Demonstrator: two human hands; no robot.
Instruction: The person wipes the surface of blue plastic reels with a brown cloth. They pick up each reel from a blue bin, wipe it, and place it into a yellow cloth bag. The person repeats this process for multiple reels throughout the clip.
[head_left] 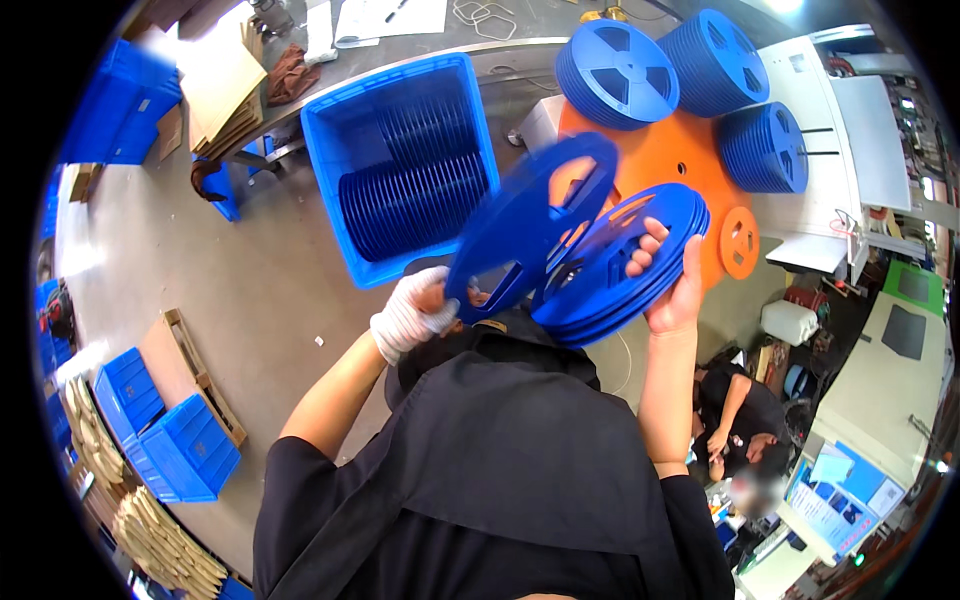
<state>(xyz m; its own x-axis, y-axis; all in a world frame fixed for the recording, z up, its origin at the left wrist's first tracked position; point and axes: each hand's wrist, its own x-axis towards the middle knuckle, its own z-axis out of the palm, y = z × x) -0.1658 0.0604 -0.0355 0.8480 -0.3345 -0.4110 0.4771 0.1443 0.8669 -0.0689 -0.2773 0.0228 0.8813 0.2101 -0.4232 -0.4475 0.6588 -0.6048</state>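
Observation:
In a white glove, my left hand (412, 315) grips the edge of one blue reel disc (505, 232), lifted and tilted away from the others. My bare right hand (672, 285) holds a stack of blue reel discs (610, 300) at its right side, the fingers reaching into the cut-out of the top disc and the thumb along the rim. The stack tilts in front of my body, near an orange round table (690, 150). The single disc partly covers the stack's left part.
A blue bin (335, 215) with rows of upright blue discs stands at the left. More stacks of blue reels (615, 75) and a small orange disc (739, 243) are on the orange table. A person (740, 410) sits at lower right; blue crates (190, 450) stand at lower left.

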